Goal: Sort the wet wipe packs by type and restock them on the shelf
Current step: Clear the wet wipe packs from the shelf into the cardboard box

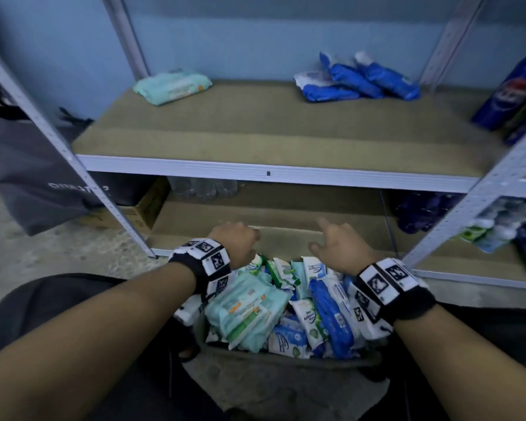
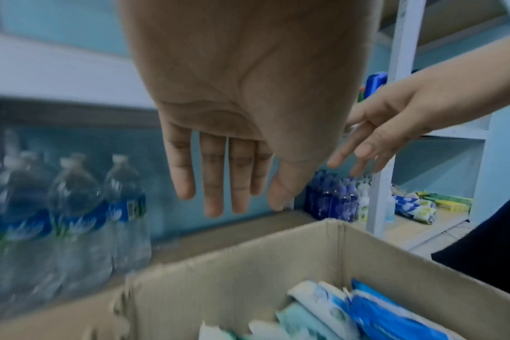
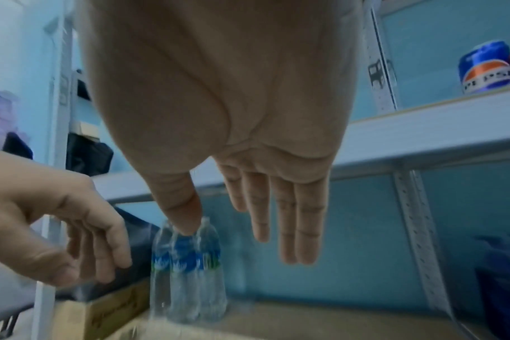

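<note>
A cardboard box (image 1: 286, 361) in front of me holds several mixed wet wipe packs (image 1: 286, 311): mint green, white with green leaves, and blue. My left hand (image 1: 243, 238) and right hand (image 1: 325, 238) hover side by side over the box's far edge, both holding nothing. In the left wrist view the left hand (image 2: 218, 184) hangs with straight fingers above the box (image 2: 248, 264). The right hand (image 3: 265, 218) is spread the same way. On the middle shelf (image 1: 286, 174) a mint green pack (image 1: 172, 86) lies at the back left and several blue packs (image 1: 356, 79) at the back right.
Water bottles (image 2: 67, 218) stand at the back of the bottom shelf behind the box. Blue cans (image 1: 510, 92) stand at the shelf's right end. More packs (image 1: 498, 229) fill the neighbouring shelf unit at right. A grey bag (image 1: 28, 177) hangs at left by the shelf post (image 1: 73, 165).
</note>
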Motion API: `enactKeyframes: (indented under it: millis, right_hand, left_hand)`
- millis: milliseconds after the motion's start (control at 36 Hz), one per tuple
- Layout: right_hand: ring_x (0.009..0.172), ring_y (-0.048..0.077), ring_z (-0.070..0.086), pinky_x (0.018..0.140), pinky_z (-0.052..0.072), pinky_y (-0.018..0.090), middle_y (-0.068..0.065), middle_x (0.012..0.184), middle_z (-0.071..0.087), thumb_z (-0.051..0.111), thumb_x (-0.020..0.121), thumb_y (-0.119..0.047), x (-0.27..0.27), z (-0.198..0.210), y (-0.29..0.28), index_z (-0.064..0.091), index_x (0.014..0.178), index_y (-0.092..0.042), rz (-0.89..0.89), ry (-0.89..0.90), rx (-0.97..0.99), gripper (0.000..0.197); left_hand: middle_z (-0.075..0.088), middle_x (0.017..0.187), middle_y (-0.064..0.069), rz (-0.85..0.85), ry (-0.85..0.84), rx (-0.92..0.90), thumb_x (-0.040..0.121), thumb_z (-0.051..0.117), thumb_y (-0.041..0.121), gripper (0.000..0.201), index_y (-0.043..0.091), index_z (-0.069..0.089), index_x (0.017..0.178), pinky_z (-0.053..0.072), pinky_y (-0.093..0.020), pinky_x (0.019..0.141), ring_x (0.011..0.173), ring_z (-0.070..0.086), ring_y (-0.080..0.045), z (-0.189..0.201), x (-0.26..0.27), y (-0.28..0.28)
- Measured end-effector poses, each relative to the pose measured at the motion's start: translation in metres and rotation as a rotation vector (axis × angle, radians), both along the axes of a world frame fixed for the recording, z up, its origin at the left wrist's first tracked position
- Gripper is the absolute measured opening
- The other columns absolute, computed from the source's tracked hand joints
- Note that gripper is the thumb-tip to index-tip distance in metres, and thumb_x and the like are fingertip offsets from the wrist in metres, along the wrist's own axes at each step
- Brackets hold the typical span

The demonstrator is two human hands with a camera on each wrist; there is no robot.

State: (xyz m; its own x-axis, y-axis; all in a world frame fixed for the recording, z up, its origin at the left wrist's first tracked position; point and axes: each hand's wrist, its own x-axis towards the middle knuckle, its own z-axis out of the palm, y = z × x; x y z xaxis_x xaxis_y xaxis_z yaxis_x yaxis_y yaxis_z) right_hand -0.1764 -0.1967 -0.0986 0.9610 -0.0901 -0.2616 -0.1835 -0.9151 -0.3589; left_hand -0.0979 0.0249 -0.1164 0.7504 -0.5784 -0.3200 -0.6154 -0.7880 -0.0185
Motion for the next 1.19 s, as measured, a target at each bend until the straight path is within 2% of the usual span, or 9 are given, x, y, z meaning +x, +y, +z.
enactKeyframes:
  millis: [56,250,389,528,639,750,917,1055,1194]
  right_hand:
    - [0.104,0.028,0.063,0.091,0.052,0.036,0.014,0.120,0.064,0.059,0.094,-0.033,0.008,0.021,-0.001,0.038,0.145,-0.020,0.006,-0.053,0.033,0.057]
    - [0.116,0.030,0.057,0.095,0.048,0.040,0.008,0.126,0.063,0.060,0.092,-0.037,0.046,0.081,-0.004,0.044,0.141,-0.023,0.058,-0.220,-0.025,0.054]
    - [0.118,0.029,0.056,0.099,0.048,0.044,0.006,0.130,0.060,0.057,0.091,-0.038,0.080,0.110,-0.005,0.042,0.143,-0.027,0.052,-0.229,-0.091,0.055]
    - [0.113,0.030,0.058,0.096,0.050,0.044,0.013,0.134,0.054,0.055,0.095,-0.034,0.121,0.127,-0.008,0.038,0.147,-0.026,0.072,-0.155,-0.149,0.055]
    - [0.115,0.029,0.057,0.094,0.048,0.038,0.013,0.133,0.055,0.059,0.094,-0.031,0.161,0.129,-0.012,0.036,0.149,-0.024,0.099,-0.144,-0.184,0.060]
    - [0.131,0.030,0.046,0.106,0.043,0.041,0.011,0.143,0.051,0.060,0.091,-0.036,0.209,0.122,-0.021,0.035,0.148,-0.021,0.119,-0.128,-0.254,0.064]
    - [0.144,0.028,0.024,0.115,0.030,0.042,0.007,0.156,0.024,0.059,0.092,-0.031,0.278,0.108,-0.034,0.025,0.152,-0.020,0.131,-0.166,-0.263,0.069]
    - [0.140,0.035,0.030,0.111,0.035,0.045,0.014,0.154,0.024,0.060,0.090,-0.033,0.329,0.096,-0.045,0.021,0.152,-0.015,0.106,-0.202,-0.288,0.076]
    - [0.126,0.036,0.047,0.098,0.042,0.040,0.019,0.143,0.042,0.059,0.091,-0.034,0.362,0.091,-0.054,0.037,0.134,-0.007,0.048,-0.113,-0.353,0.055]
  left_hand:
    - [0.062,0.126,-0.008,-0.012,-0.066,-0.003,0.093,0.050,0.036,0.039,0.024,0.057,0.130,0.052,-0.037,0.085,0.109,0.062,-0.031,0.024,0.008,0.001]
    - [0.060,0.125,-0.002,-0.018,-0.242,-0.135,0.093,0.054,0.033,0.033,0.024,0.056,0.125,0.048,-0.035,0.085,0.110,0.058,-0.028,0.091,0.049,0.012]
    - [0.055,0.130,-0.003,0.049,-0.292,-0.117,0.091,0.057,0.031,0.040,0.022,0.053,0.130,0.048,-0.037,0.085,0.112,0.055,-0.029,0.119,0.091,0.025]
    - [0.050,0.137,-0.003,0.186,-0.281,-0.116,0.091,0.062,0.027,0.043,0.021,0.052,0.133,0.041,-0.033,0.087,0.120,0.050,-0.029,0.131,0.139,0.042]
    - [0.052,0.135,-0.006,0.286,-0.278,-0.091,0.088,0.065,0.031,0.050,0.020,0.051,0.135,0.046,-0.036,0.093,0.117,0.052,-0.029,0.135,0.182,0.054]
    - [0.050,0.139,-0.009,0.377,-0.271,-0.031,0.088,0.065,0.037,0.058,0.021,0.045,0.140,0.046,-0.036,0.096,0.122,0.051,-0.030,0.129,0.224,0.064]
    - [0.043,0.144,-0.005,0.482,-0.250,-0.028,0.089,0.064,0.043,0.062,0.022,0.042,0.143,0.044,-0.039,0.101,0.129,0.045,-0.029,0.120,0.280,0.079]
    - [0.034,0.150,-0.007,0.549,-0.312,-0.055,0.084,0.070,0.038,0.067,0.015,0.043,0.141,0.041,-0.042,0.103,0.130,0.040,-0.033,0.110,0.322,0.088]
    - [0.031,0.150,-0.013,0.630,-0.319,-0.021,0.079,0.074,0.050,0.083,0.013,0.037,0.143,0.036,-0.045,0.106,0.135,0.033,-0.036,0.098,0.355,0.098]
